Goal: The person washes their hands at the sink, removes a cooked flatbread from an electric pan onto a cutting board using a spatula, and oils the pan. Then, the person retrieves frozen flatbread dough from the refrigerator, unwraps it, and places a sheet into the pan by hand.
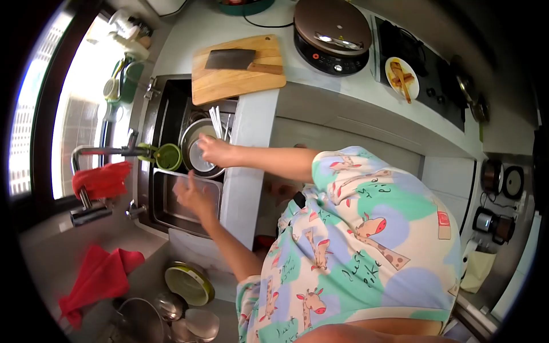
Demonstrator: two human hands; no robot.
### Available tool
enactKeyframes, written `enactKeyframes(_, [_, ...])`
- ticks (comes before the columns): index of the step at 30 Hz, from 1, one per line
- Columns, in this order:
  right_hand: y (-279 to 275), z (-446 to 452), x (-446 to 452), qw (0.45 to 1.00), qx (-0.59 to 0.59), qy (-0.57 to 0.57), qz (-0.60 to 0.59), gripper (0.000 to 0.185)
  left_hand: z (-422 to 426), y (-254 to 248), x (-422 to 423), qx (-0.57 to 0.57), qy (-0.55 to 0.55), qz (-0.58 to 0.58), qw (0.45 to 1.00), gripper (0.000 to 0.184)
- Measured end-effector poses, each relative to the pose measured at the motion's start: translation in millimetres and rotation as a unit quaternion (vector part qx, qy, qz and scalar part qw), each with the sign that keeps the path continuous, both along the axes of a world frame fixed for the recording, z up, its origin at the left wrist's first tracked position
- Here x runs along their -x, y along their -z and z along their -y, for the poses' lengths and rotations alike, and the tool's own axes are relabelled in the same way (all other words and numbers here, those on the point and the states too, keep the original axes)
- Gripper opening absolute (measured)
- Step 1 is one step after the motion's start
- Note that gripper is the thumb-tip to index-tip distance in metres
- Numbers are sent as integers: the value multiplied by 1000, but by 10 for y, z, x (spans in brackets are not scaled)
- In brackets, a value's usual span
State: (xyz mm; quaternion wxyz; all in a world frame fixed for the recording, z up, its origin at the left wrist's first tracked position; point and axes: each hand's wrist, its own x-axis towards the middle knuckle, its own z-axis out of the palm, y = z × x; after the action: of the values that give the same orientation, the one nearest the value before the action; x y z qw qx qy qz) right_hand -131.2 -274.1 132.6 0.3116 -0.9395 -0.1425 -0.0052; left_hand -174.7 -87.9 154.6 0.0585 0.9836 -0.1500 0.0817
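My right hand (215, 151) is over the metal bowl (187, 143) in the sink, its fingers bent toward a whitish dish (197, 162) inside; whether it grips anything is hidden. White chopsticks (215, 121) stand in the bowl just beyond that hand. My left hand (193, 194) hovers over the rectangular metal basin (166, 200) with its fingers spread and nothing in them. A green cup (168, 156) sits to the left of the bowl.
A wooden board (229, 86) with a cleaver (230, 59) overlaps the sink's far edge. The faucet (103, 151) holds a red cloth (103, 180). Beyond are a round electric griddle (333, 28) and a plate of food (402, 80). Pots (140, 320) stand at lower left.
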Motion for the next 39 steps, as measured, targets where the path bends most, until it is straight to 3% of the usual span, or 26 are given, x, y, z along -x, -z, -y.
enactKeyframes(1, [194, 252, 98, 991, -84, 10, 105, 23, 289, 64, -20, 175, 23, -94, 980, 38])
enactKeyframes(2, [-110, 517, 350, 960, -265, 55, -79, 24, 622, 130, -10, 344, 40, -186, 919, 40])
enactKeyframes(3, [-70, 802, 448, 973, -214, 87, -3, 26, 1046, 55, 62, 532, 40, -268, 802, 32])
enactKeyframes(5, [-257, 1565, 705, 963, -166, 147, 155, 22, 1779, -185, 93, 406, 139, -186, 884, 28])
enactKeyframes(6, [-583, 1960, 885, 953, -204, 202, 100, 22, 2138, -236, 64, 363, 211, -121, 900, 29])
enactKeyframes(8, [-781, 2748, 1118, 942, -136, 277, 129, 24, 2915, -365, 59, 412, 250, -189, 856, 27])
enactKeyframes(10, [-928, 3413, 1375, 922, -109, 345, 135, 26, 3646, -460, 17, 377, 327, -164, 851, 32])
enactKeyframes(13, [-771, 4242, 1568, 923, -29, 355, 145, 31, 4652, -453, -35, 364, 400, -132, 831, 40])
enactKeyframes(16, [-622, 4705, 1594, 933, 7, 340, 119, 31, 5234, -474, -83, 246, 451, -98, 852, 51])
enactKeyframes(19, [-443, 4988, 1561, 943, 43, 308, 117, 32, 5495, -409, -130, 184, 452, -89, 868, 52])
enactKeyframes(23, [-412, 5110, 1524, 950, 15, 292, 111, 27, 5552, -344, -265, 154, 459, -67, 873, 22])
enactKeyframes(26, [-372, 5127, 1494, 951, 27, 274, 139, 19, 5601, -409, -345, 110, 485, -64, 865, 15])
enactKeyframes(31, [-487, 5085, 1544, 963, 19, 251, 98, 26, 5560, -594, -430, 54, 538, -67, 838, 11])
enactKeyframes(35, [-985, 5191, 1492, 968, 28, 243, 54, 30, 5647, -1009, -594, 60, 565, -91, 818, 17])
enactKeyframes(39, [-2044, 5711, 1184, 969, -20, 240, -46, 36, 6050, -1919, -1065, 54, 599, -137, 787, 25])
